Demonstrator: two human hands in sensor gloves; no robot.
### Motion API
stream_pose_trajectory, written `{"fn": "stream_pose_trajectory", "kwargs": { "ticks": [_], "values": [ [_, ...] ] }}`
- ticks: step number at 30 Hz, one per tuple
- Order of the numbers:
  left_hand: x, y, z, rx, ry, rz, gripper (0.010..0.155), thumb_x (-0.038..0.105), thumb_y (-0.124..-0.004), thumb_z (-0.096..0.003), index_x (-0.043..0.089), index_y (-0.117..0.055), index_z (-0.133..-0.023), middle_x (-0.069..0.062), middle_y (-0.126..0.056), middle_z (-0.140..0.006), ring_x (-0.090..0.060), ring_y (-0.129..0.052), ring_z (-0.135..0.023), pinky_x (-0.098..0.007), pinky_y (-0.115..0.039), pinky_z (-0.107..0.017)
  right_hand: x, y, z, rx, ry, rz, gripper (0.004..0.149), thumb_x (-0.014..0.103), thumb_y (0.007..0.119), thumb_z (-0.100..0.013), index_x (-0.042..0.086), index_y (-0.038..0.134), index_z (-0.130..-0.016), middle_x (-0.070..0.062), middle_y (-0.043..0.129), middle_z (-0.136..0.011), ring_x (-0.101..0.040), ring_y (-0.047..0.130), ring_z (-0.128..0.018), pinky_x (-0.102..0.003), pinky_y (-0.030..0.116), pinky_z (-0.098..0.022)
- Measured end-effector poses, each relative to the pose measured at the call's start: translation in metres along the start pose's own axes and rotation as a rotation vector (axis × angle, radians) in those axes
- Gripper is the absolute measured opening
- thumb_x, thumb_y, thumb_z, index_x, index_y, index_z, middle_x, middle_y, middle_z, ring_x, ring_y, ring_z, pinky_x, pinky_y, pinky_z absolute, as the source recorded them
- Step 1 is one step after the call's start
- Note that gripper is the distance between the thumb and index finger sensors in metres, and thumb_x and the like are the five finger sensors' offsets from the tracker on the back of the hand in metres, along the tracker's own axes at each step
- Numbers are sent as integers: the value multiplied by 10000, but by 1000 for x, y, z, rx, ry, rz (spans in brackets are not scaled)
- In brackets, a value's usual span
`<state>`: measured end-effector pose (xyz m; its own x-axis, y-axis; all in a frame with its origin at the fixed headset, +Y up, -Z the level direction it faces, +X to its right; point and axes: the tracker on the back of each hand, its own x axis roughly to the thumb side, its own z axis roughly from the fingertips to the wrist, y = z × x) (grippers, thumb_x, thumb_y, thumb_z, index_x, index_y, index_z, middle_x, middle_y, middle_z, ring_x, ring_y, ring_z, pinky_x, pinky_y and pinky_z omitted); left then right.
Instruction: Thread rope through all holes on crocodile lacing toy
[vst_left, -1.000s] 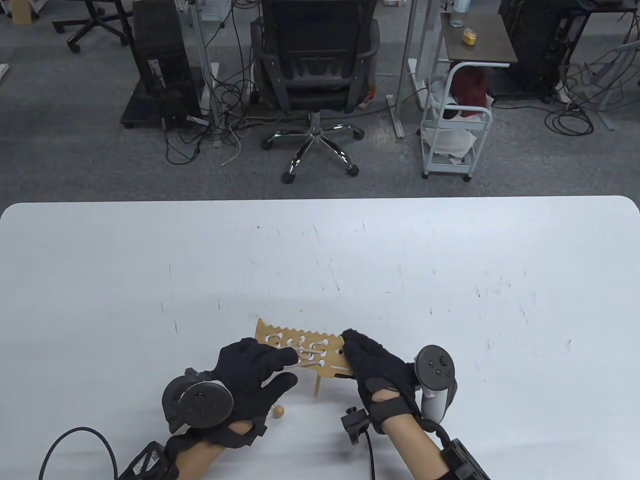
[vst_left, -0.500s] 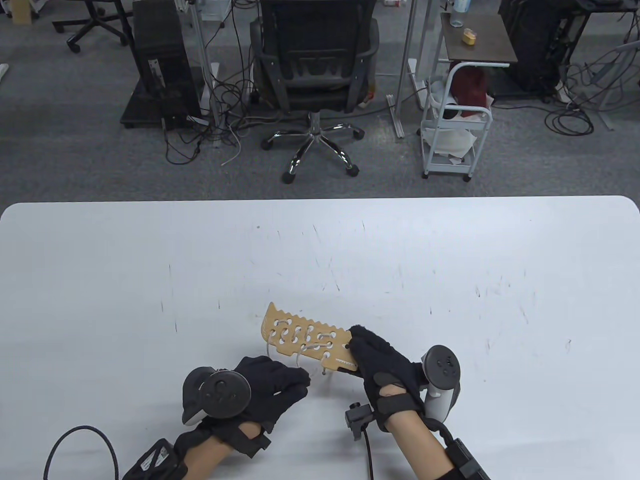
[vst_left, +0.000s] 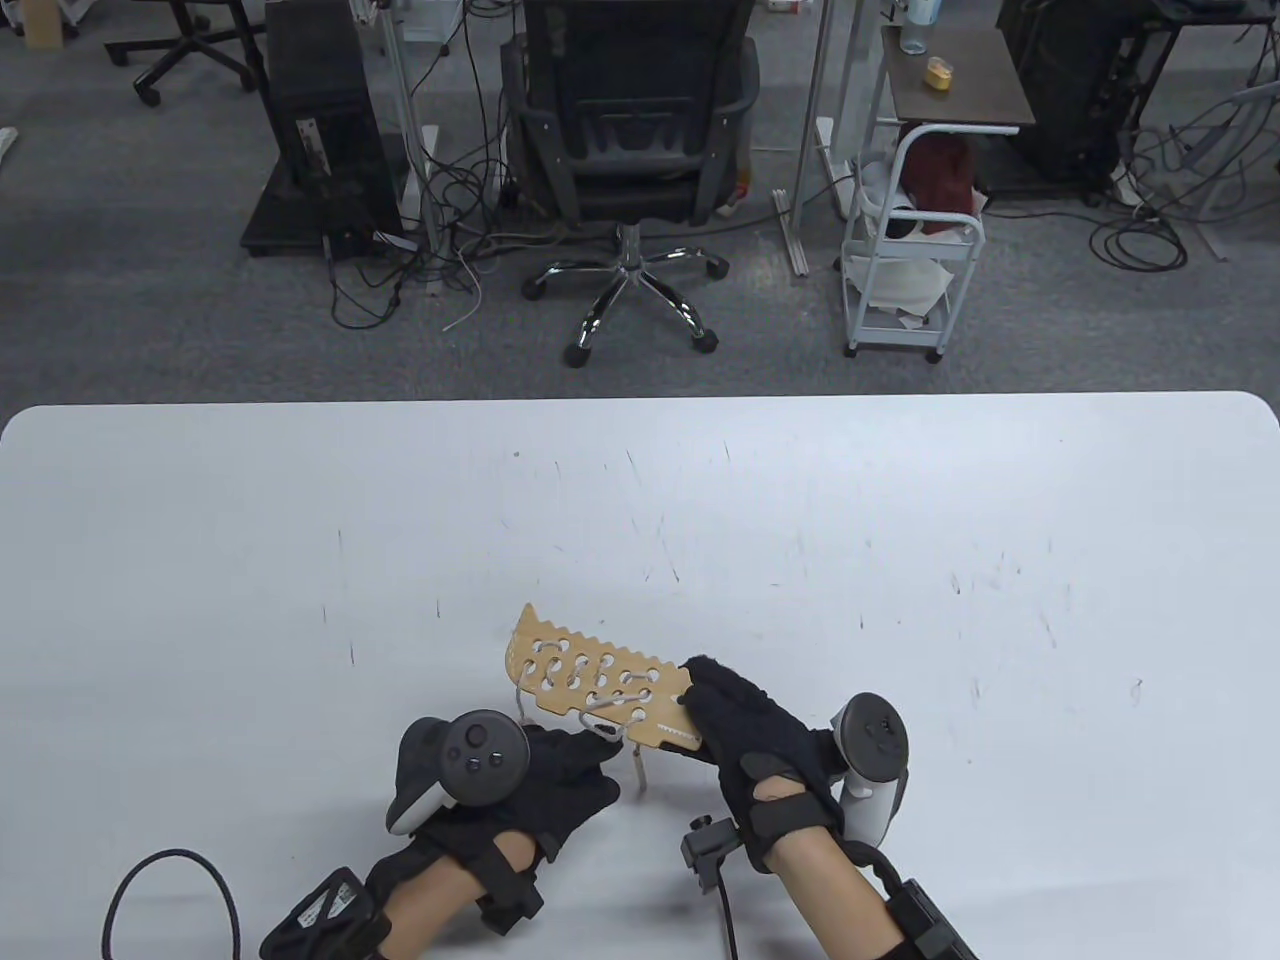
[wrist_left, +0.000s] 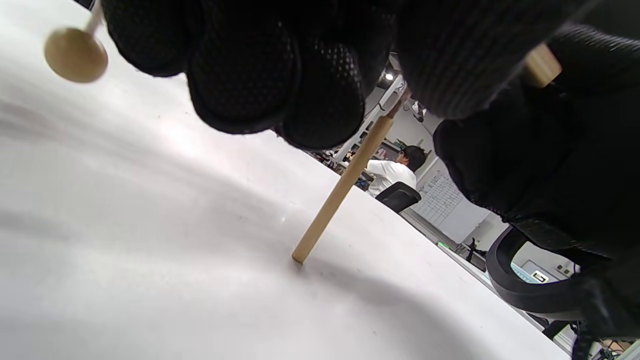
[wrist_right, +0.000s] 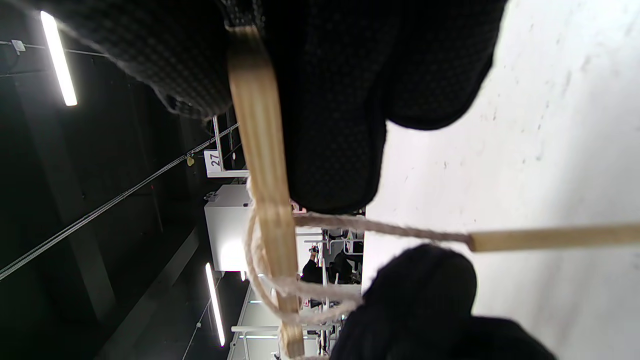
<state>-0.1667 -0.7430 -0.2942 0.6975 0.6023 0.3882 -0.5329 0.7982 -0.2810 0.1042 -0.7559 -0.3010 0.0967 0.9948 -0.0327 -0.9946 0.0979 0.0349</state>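
Observation:
The wooden crocodile board (vst_left: 580, 672) is held tilted above the table, with the rope (vst_left: 600, 722) laced through several of its holes. My right hand (vst_left: 715, 700) grips its right end; the right wrist view shows the board's edge (wrist_right: 262, 150) between those fingers. My left hand (vst_left: 590, 760) sits just below the board's near edge, its fingers curled where a rope loop hangs down. The wooden needle (vst_left: 638, 772) hangs from the rope, its tip on the table (wrist_left: 340, 190). The rope's bead (wrist_left: 75, 54) dangles beside my left fingers (wrist_left: 280, 90).
The white table (vst_left: 900, 560) stretches wide beyond the board. A black cable (vst_left: 170, 900) loops at the near left. Past the far edge stand an office chair (vst_left: 630, 130) and a white cart (vst_left: 915, 270).
My left hand left the board's top face and moved right, under its near edge. The board's left end lifted and tilted. The bead, earlier on the table, now hangs by my left hand.

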Motion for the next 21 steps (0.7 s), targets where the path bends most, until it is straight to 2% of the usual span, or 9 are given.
{"fn": "stream_pose_trajectory", "kwargs": {
  "ticks": [3, 8, 15, 17, 21],
  "values": [
    [-2, -3, -2, -17, 13, 34, 652, 512, -889, -401, 227, -771, -975, 0, -985, -756, -234, -946, -607, -502, -715, -645, 0, 4, 0, 31, -3, -13, 544, 346, 852, -469, 41, 722, -900, -116, 985, -730, -214, 1087, -513, -411, 849, -448],
    [-4, -8, -4, -42, 25, 88, 638, 518, -888, -400, 312, -754, -989, 27, -959, -752, -220, -930, -616, -496, -702, -656, 0, 10, 0, 89, -22, -51, 550, 340, 846, -472, 38, 706, -910, -122, 972, -745, -217, 1081, -528, -414, 844, -457],
    [-7, -11, -5, -63, 25, 158, 475, 501, -895, -406, 443, -846, -875, 40, -909, -781, -212, -901, -645, -494, -675, -678, 1, 16, -1, 147, -46, -55, 548, 340, 845, -472, 39, 710, -909, -121, 976, -742, -217, 1082, -526, -417, 843, -456],
    [-7, -10, -5, -61, 24, 186, 431, 487, -901, -402, 434, -887, -830, 37, -906, -783, -217, -897, -649, -498, -669, -681, 0, 15, -1, 143, -42, -53, 547, 341, 843, -473, 38, 710, -910, -122, 975, -743, -218, 1081, -528, -419, 842, -457],
    [-6, -8, -5, -57, 8, 171, 428, 451, -877, -412, 354, -888, -828, 37, -898, -793, -215, -895, -658, -503, -670, -684, 0, 12, -3, 126, -38, -51, 549, 342, 842, -474, 41, 706, -912, -122, 971, -747, -216, 1080, -531, -419, 840, -460]
  ]
}}
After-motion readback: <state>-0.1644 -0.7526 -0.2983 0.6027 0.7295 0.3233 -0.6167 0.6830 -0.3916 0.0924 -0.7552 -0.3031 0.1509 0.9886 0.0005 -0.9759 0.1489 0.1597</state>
